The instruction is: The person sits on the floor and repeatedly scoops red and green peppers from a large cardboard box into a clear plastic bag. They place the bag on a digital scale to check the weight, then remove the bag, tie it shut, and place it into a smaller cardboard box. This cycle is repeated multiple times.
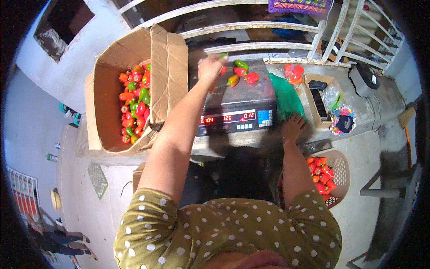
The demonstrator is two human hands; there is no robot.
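My left hand [211, 69] is over the left rear of a digital weighing scale [240, 95], with a green pepper [222, 55] at its fingertips; blur softens the grip. Beside it on the scale lie a green pepper [241, 64], red peppers [251, 77] and an orange-green one [232, 80]. The scale's display is lit. At the scale's right, my right hand [293, 128] rests with spread fingers on the lower end of a green mesh bag [285, 92]. A cardboard box [169, 74] of red and green peppers [134, 104] stands at the left.
White metal railings [252, 25] run behind the ledge. Farther right are bagged red peppers [294, 73], a small cardboard tray [310, 101] with a phone [317, 102], and a dark device [364, 80]. A plastic basket [342, 175] of red peppers stands below. Another person [57, 240] is at lower left.
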